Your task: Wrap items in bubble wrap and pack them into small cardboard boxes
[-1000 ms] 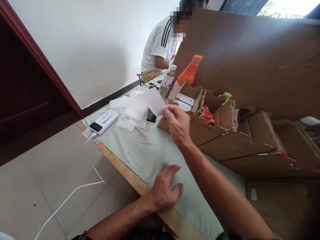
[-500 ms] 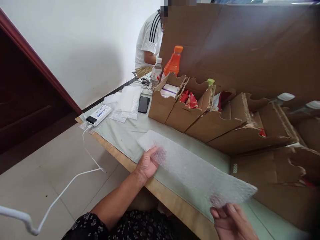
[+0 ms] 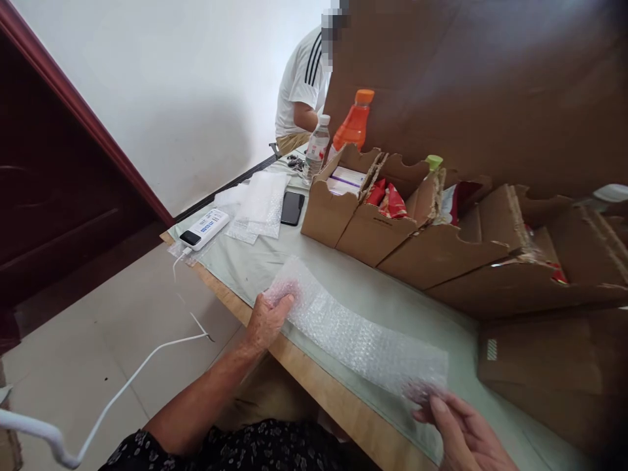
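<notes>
A long strip of clear bubble wrap (image 3: 360,337) stretches between my two hands, above the near part of the cloth-covered table. My left hand (image 3: 271,315) pinches its left end, thumb on top and fingers showing faintly through the plastic. At the other end my right hand (image 3: 464,422) grips the lower right corner between thumb and fingers. The strip sags a little in the middle. More bubble wrap sheets (image 3: 262,203) lie in a loose pile at the far left of the table, beside a black phone (image 3: 292,209).
A white power bank (image 3: 203,229) with a white cable (image 3: 147,356) sits on the left edge. Cardboard bins (image 3: 363,235) holding packets line the right side. Behind them stand a water bottle (image 3: 316,150) and an orange bottle (image 3: 352,124). A person (image 3: 301,91) sits beyond.
The bubble wrap has turned its bubbled face more toward me and now sags. My left hand has shifted slightly left. The view has swung a little, so the surroundings appear further right.
</notes>
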Motion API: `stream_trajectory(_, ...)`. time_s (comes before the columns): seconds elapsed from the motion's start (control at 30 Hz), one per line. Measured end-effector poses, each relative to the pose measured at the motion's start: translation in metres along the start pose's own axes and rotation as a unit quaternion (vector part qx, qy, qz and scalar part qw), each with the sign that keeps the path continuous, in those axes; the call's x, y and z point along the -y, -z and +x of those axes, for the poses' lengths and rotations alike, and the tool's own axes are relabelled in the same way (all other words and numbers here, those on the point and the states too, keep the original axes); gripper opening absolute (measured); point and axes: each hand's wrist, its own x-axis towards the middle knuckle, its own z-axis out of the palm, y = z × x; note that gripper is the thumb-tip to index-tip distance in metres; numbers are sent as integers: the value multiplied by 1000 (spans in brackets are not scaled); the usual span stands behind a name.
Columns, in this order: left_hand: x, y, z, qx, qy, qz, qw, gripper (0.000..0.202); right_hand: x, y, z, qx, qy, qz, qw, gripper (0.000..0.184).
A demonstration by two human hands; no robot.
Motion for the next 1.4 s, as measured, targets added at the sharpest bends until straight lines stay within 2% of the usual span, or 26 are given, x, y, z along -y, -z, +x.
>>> stream_trajectory(0.07,-5,-1,-6,86,-14,-19,996,54,27,-34,-2,62,122,-50,989,35)
stream_trajectory(0.1,-6,-2,-8,143,-17,-41,989,66,41,-53,-2,114,187,-60,974,32)
stream_trajectory(0.13,-6,-3,-10,193,-17,-60,979,74,54,-72,-1,179,249,-68,949,31)
stream_trajectory(0.17,-6,-3,-10,217,-13,-69,974,76,67,-90,1,254,305,-74,915,32)
stream_trajectory(0.2,-4,-2,-8,206,-6,-67,976,72,79,-107,4,323,352,-78,875,36)
stream_trajectory(0.23,-3,1,-4,165,2,-56,985,64,91,-121,8,379,384,-80,838,39)
stream_trajectory(0.27,-1,7,1,103,5,-43,994,55,104,-134,13,413,405,-78,812,40)
stream_trajectory(0.33,1,22,15,-10,-5,-7,1000,44,130,-156,27,419,422,-76,800,29)
stream_trajectory(0.4,1,38,27,-68,-33,57,996,42,157,-187,41,392,444,-91,800,24)
stream_trajectory(0.43,0,44,32,-80,-50,99,991,44,170,-208,48,377,467,-107,793,24)
stream_trajectory(0.5,-2,52,38,-88,-76,170,979,54,190,-261,60,369,521,-164,752,26)
stream_trajectory(0.57,-2,54,39,-82,-93,207,971,65,200,-321,69,379,535,-251,712,49)
stream_trajectory(0.6,0,54,39,-78,-96,219,968,69,201,-349,73,380,523,-290,706,60)
stream_trajectory(0.63,1,54,39,-77,-95,229,966,71,201,-374,78,382,510,-311,705,61)
stream_trajectory(0.67,3,54,39,-80,-91,237,964,72,199,-394,83,383,497,-322,709,55)
stream_trajectory(0.73,7,54,38,-91,-82,247,961,73,193,-419,95,377,475,-319,728,37)
stream_trajectory(0.8,8,55,37,-88,-75,248,962,73,189,-425,108,361,462,-307,750,33)
stream_trajectory(0.87,7,56,37,-77,-66,238,966,73,189,-420,123,343,445,-271,782,35)
stream_trajectory(0.97,2,59,39,-55,-39,214,974,71,188,-406,140,384,389,-120,829,28)
stream_trajectory(1.0,-1,61,40,-47,-28,209,976,71,186,-402,144,411,364,-69,833,27)
stream_trajectory(1.07,-6,65,44,-44,-13,206,977,72,181,-397,148,450,328,-13,831,37)
stream_trajectory(1.17,-14,69,52,-77,-48,227,970,74,175,-398,148,416,301,28,858,49)
stream_trajectory(1.27,-26,72,66,-139,-146,271,941,75,174,-404,144,341,285,104,890,51)
stream_trajectory(1.33,-35,73,82,-182,-204,316,909,72,177,-406,141,298,295,137,898,49)
stream_trajectory(1.4,-43,75,104,-198,-230,382,873,66,180,-405,138,259,310,144,904,45)
